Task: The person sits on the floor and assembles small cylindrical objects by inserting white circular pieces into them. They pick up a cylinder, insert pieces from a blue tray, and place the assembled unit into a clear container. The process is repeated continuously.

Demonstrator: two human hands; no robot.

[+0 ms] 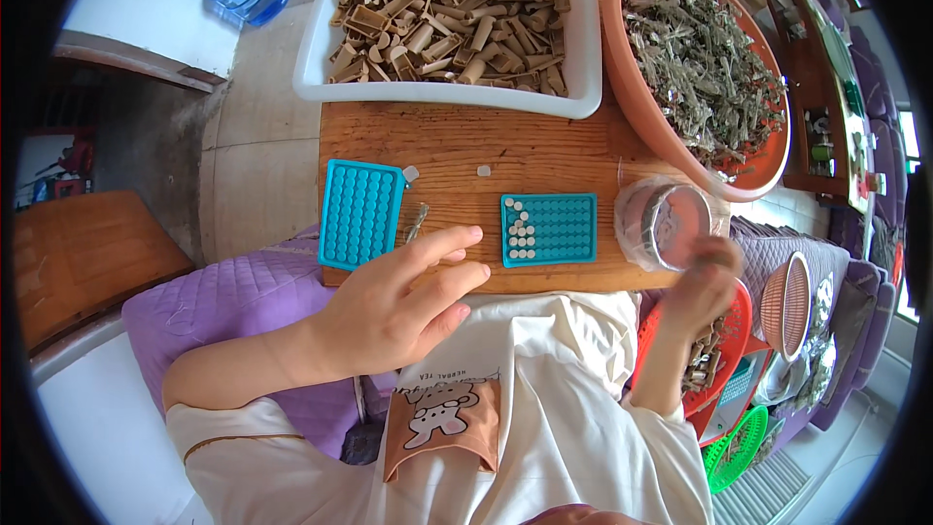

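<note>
My left hand hovers over the table's near edge with fingers spread and nothing in them. Just right of its fingertips lies a teal tray with rows of round hollows; several small white discs sit in its left-hand columns. A second teal tray, with no discs showing in it, lies at an angle beyond my left wrist. Close to the near side of a round tub lined with clear plastic is my right hand. It is smeared by motion, so whether its fingers hold anything is hidden.
Behind the trays stands a white bin of brown moulded pieces. At the far right, an orange basin holds crumpled clear wrappers. Two small pale pieces and a twisted wrapper lie on the wooden table. A red basket sits beside my right forearm.
</note>
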